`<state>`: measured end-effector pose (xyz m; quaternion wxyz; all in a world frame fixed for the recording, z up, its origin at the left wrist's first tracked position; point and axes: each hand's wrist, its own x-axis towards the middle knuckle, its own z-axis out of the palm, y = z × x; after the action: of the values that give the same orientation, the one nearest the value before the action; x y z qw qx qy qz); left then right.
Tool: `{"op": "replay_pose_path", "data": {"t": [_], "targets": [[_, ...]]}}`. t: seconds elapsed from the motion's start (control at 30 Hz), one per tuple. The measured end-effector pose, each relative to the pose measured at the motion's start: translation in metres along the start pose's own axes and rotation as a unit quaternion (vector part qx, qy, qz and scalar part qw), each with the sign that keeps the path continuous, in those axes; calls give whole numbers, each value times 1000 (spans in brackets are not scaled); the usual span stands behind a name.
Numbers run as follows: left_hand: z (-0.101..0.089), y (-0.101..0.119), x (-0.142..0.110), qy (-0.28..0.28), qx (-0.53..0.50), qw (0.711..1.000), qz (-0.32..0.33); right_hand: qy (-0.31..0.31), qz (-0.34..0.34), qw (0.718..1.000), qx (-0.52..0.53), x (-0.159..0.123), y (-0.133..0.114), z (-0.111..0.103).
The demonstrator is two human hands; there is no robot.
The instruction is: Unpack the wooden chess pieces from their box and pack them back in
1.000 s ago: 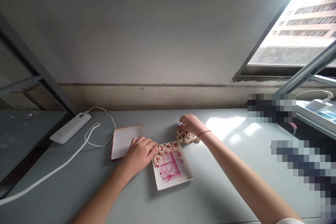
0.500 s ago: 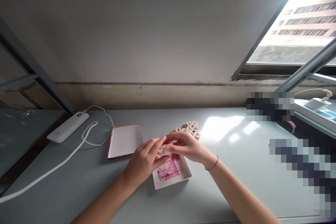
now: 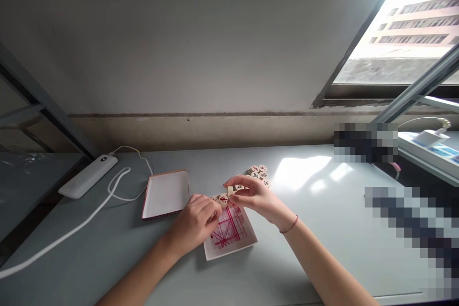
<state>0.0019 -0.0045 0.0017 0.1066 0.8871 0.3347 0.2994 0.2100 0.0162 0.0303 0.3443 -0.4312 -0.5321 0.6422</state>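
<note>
Our right hand [image 3: 256, 198] is closed in a pinch on a xiangqi piece [image 3: 230, 191] held on edge above the paper board [image 3: 215, 253], our left hand [image 3: 193, 222] curls at the left end of the row of pieces [image 3: 223, 200], whether gripping we cannot tell, and the remaining pieces [image 3: 258, 171] cluster just far of them on the table [image 3: 304, 248]

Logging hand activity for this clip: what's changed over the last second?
The right hand moved left from the pile of xiangqi pieces and now pinches one piece on edge above the row of pieces along the far edge of the paper board. The left hand stayed by that row. The pile and white lid stayed put.
</note>
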Motion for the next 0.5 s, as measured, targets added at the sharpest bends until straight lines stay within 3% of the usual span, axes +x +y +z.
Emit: {"op": "replay_pose_path", "data": {"t": [0.13, 0.27, 0.5], "targets": [[-4, -2, 1, -28, 9, 999, 19, -18, 10, 1000, -13, -1, 1, 4], [-20, -13, 1, -25, 35, 999, -17, -22, 3, 1000, -8, 0, 2, 5], [-23, -30, -2, 74, 25, 995, -54, -30, -8, 999, -33, 0, 5, 9]]}}
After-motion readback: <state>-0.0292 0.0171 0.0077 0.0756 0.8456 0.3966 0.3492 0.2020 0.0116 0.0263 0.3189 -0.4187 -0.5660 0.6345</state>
